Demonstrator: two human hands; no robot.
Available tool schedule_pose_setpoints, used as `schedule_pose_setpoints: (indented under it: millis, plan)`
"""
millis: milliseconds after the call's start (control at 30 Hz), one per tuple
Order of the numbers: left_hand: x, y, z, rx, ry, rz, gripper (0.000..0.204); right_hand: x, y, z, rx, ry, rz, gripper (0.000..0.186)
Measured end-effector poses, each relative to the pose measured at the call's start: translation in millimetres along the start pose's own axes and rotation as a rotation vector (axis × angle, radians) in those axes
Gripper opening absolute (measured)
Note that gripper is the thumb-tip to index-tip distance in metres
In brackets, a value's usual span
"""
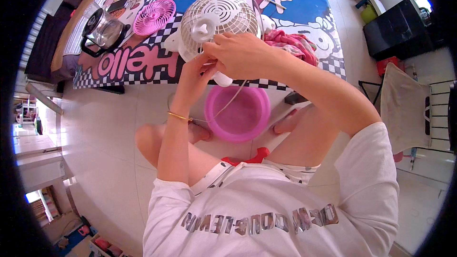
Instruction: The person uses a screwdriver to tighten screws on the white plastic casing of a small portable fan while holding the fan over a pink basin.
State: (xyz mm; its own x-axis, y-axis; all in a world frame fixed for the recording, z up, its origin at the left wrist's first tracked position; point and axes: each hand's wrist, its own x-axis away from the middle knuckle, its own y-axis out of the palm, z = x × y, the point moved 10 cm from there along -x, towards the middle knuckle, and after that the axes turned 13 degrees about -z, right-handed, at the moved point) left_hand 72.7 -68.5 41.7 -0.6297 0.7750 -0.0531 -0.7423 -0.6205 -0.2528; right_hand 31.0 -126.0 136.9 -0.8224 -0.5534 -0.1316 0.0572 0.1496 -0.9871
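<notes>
A white fan [223, 12] with a round slatted cage lies on the table, a small white knob on top and a white part poking past the front edge. Both my hands are bent at its near side. My right hand [238, 54] has its fingers curled just below the knob, over my left hand [202, 69], whose fingers are closed beneath it; what they grip is hidden. A thin pale cord [228, 103] hangs from there past a pink basin [238, 134] on the floor. A crumpled pink cloth [297, 47] lies right of the fan.
The patterned table [133, 64] holds a pink round plastic grille [153, 16], a clear container [102, 32] with a black handle and small items behind. A folding chair [404, 104] and a black cabinet [390, 31] stand at the right, shelves at the left.
</notes>
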Motion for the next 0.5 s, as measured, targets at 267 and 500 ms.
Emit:
schedule_pose_setpoints:
  millis: [267,500]
  plan:
    - [-1.3,-1.7,28.8,-0.303,0.138,0.132,0.032,-2.5,17.4,15.5,-0.048,0.227,-0.300,0.021]
    - [2.5,-3.9,9.7,-0.136,0.012,0.032,0.034,-4.1,2.7,-2.8,-0.089,0.015,-0.111,0.016]
